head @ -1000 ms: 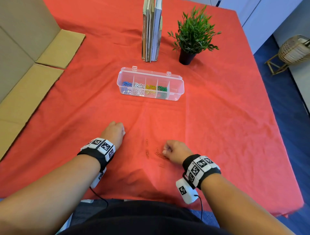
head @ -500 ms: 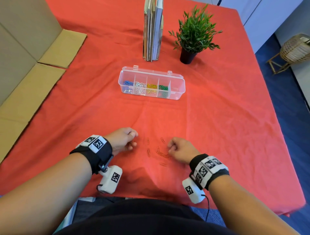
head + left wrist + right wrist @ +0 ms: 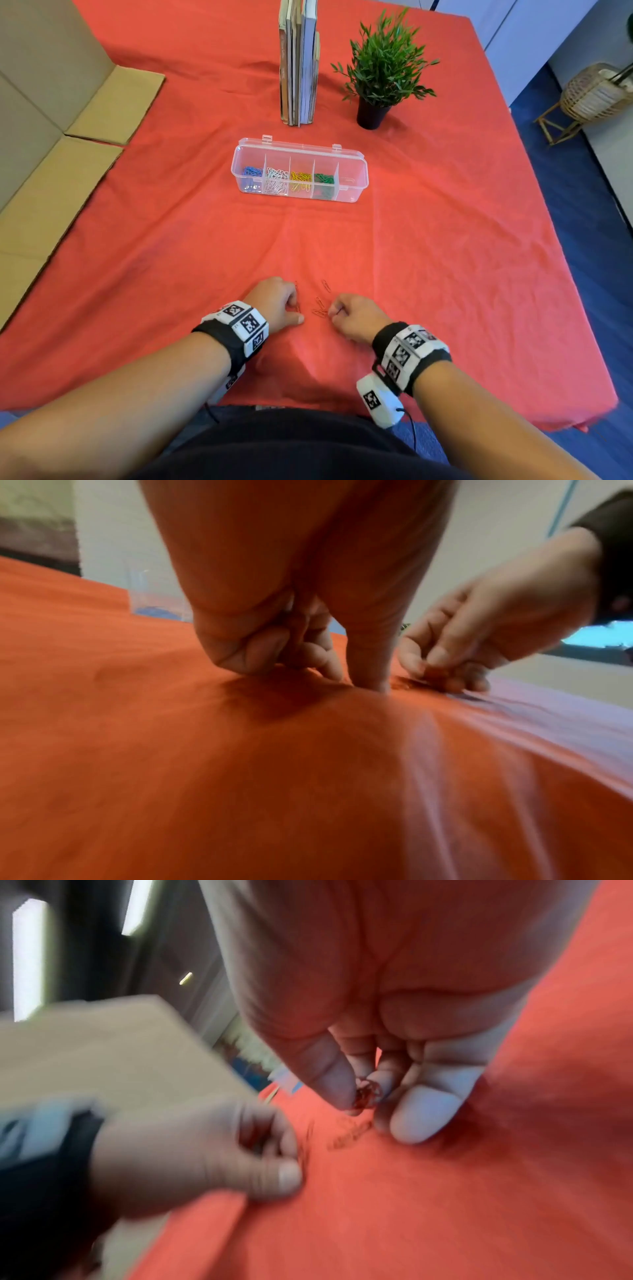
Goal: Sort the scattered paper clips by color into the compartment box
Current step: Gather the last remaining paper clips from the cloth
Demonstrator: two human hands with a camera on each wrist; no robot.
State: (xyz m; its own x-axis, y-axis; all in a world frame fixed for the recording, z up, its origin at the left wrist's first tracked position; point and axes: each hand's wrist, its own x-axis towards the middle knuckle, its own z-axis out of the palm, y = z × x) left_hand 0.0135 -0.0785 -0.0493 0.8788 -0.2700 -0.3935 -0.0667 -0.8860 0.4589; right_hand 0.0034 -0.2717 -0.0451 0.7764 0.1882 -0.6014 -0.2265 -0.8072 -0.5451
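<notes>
Setting: red-orange cloth [image 3: 445, 240] drapes the counter, with flattened brown cardboard [image 3: 51, 192] along its left edge.
Head view, far side: a clear plastic compartment box [image 3: 352, 171] lies open on the cloth, holding blue, white, yellow and green clips in separate sections, the rightmost section nearly bare; upright books [image 3: 298, 61] and a small potted green plant [image 3: 380, 72] stand behind it.
Head view, near side: a few loose red paper clips [image 3: 320, 305] lie between the left hand [image 3: 274, 303] and right hand [image 3: 356, 317], both knuckles-up, fingers curled.
Left wrist view: left fingers [image 3: 318, 653] are curled to the cloth, thumb tip pressing down; whether they grip a clip cannot be told. The right hand [image 3: 479, 631] works just beside.
Right wrist view: blurred; the right hand's thumb and fingertips [image 3: 424, 1112] pinch a small tangle of red clips [image 3: 367, 1093] just above the cloth, other clips lying below.
</notes>
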